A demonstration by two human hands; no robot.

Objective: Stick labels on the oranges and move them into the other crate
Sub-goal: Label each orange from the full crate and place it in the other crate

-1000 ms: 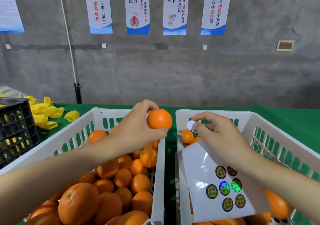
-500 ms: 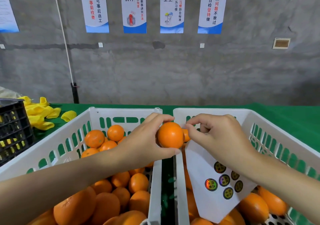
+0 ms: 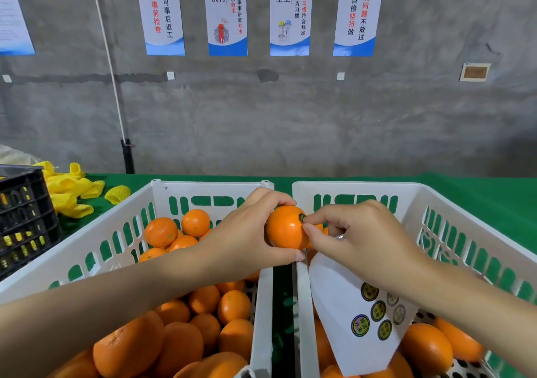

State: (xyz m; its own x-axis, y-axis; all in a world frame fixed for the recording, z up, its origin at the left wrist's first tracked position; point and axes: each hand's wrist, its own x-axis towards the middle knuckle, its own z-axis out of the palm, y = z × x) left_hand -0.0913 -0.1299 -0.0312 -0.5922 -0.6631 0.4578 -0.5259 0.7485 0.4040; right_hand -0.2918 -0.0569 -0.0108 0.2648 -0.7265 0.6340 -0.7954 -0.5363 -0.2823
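Your left hand (image 3: 247,238) is gripping orange (image 3: 283,228) between white crates (image 3: 203,185). Right hand (image 3: 357,244) is pinching label (image 3: 302,217) onto it. Label print is too small to read. Posters (image 3: 226,14) are showing 高效执行, 责任至上. Wrist is hiding part of sheet (image 3: 343,305).

Serving as support: green-clothed table (image 3: 479,200). Resting directly on it: left white crate (image 3: 209,187) and right white crate (image 3: 357,187), side by side, narrowly apart. Further left: black crate (image 3: 26,220), with yellow foam sleeves (image 3: 69,194) lying loose just beside it.
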